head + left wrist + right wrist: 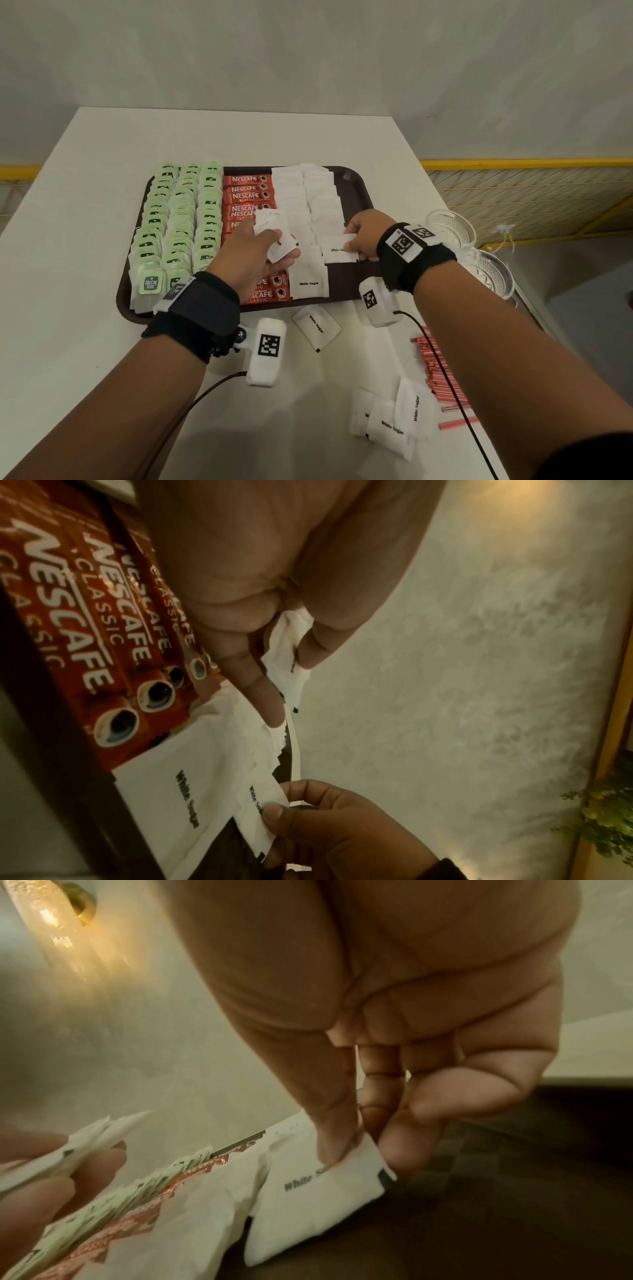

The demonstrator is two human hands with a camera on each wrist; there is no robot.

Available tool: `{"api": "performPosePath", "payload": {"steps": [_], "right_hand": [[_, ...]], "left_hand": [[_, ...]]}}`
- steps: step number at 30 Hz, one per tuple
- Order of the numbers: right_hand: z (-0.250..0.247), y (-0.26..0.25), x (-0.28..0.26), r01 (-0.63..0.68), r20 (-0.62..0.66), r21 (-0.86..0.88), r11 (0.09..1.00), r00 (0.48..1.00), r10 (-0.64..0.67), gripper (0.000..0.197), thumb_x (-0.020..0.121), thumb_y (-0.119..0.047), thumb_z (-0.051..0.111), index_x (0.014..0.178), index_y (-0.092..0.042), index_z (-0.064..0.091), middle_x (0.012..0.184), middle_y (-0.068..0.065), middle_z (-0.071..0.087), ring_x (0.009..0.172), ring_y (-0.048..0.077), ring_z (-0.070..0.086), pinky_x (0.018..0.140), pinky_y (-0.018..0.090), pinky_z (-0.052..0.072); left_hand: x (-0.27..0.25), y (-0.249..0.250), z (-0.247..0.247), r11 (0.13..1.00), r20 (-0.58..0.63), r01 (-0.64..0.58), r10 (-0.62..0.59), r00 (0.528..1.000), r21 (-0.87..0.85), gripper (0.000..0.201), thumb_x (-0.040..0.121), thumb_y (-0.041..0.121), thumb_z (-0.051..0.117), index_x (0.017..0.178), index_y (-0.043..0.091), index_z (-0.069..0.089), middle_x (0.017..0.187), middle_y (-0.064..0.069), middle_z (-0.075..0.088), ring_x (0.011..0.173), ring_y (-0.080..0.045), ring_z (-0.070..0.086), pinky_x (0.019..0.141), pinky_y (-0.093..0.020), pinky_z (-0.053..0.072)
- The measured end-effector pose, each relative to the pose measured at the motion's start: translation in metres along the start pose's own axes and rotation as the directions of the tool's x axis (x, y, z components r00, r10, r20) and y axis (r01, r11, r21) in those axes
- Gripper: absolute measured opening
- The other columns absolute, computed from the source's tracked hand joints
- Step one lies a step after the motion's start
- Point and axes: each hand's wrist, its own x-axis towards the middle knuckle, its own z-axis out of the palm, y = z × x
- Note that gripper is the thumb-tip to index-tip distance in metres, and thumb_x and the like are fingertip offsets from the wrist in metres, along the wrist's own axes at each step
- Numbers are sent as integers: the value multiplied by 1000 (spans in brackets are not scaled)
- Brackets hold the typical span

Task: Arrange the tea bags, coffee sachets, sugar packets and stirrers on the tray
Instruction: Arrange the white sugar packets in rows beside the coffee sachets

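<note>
seen from a head-worn camera, everything placed against a dark brown rectangular plastic tray (356, 185) on a white table (85, 240).

nearest the viewer, on the table short of the tray's near edge and off to its right, lies a loose pile of white paper sugar packets printed "white sugar" (390, 414). just right of them is a bundle of thin red-and-white striped stirrers (436, 363). one single white sugar packet (317, 325) lies on the table just outside the tray's near edge.

over the tray's near half, the left hand (255, 255) grips a small fan of white sugar packets (277, 236), thumb and fingers curled round them above the coffee row. the right hand (364, 234) pinches one white sugar packet (339, 248) between thumb and fingers, its lower edge touching the tray floor at the near end of the sugar rows. both wrists wear black bands with square printed markers.

across the tray, left to right: three overlapping rows of green-tagged tea bags (178, 219), one row of red coffee sachets (246, 195), then two rows of white sugar packets (308, 198).

beyond the tray's right edge stand clear glass bowls (452, 229).
</note>
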Motion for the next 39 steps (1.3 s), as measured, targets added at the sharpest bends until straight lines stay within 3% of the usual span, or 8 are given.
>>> {"api": "performPosePath", "payload": {"steps": [5,10,13,17,23,28,34,39], "right_hand": [[3,-10,9,-7,-14,-201,980,1000,5,42,86,-26,71,120,-5,58,111,13,66,88,22,56,58,23,41],[-1,-11,7,-69,-137,-218,974,990,40,44,78,-36,78,100,-9,51,97,6,56,90,24,56,74,31,43],[-5,-19,-10,58,-153,-16,998,986,-60,44,87,-42,67,108,-4,61,98,6,67,89,23,66,81,33,53],[3,-35,-39,117,55,388,914,987,-150,34,82,-39,74,99,-11,65,91,4,72,80,15,70,68,26,57],[13,-31,-39,165,-57,451,877,986,-156,25,80,-25,78,95,-12,61,92,6,69,81,16,69,69,27,57],[7,-24,-40,257,-126,458,851,967,-223,19,81,-8,75,98,-9,67,84,9,67,71,15,65,71,28,58],[6,-15,-39,129,-78,791,598,991,-112,19,82,8,69,95,-1,58,85,18,63,80,29,70,78,40,60],[6,-10,-40,304,-212,401,864,948,-236,20,81,-16,77,96,-8,67,75,4,64,69,14,61,67,29,53]], "left_hand": [[-3,2,-2,1000,23,18,-17,1000,-20,27,100,5,43,125,13,49,120,-20,64,93,-33,73,72,-33,61],[-3,-1,-3,995,67,-20,14,998,97,34,100,8,52,133,16,48,124,-8,64,104,-29,70,79,-35,61],[2,-3,-3,986,31,-58,54,998,155,41,96,11,60,136,15,50,125,-6,66,109,-25,68,84,-39,59],[4,-5,2,982,47,-99,92,995,164,42,92,12,67,132,16,54,119,-4,71,103,-22,71,80,-36,60],[2,-3,9,954,87,-143,125,988,263,39,92,18,68,129,24,55,117,5,71,104,-17,70,74,-30,59],[-2,1,9,906,138,-208,168,976,369,45,84,18,77,124,22,57,114,1,71,102,-22,70,76,-40,61],[-5,0,15,952,124,-175,147,981,252,50,87,7,73,130,23,53,121,1,68,104,-18,70,76,-32,60],[-6,4,18,905,152,-211,165,974,369,45,87,7,72,127,19,53,119,-1,67,100,-18,70,72,-29,60]]}}
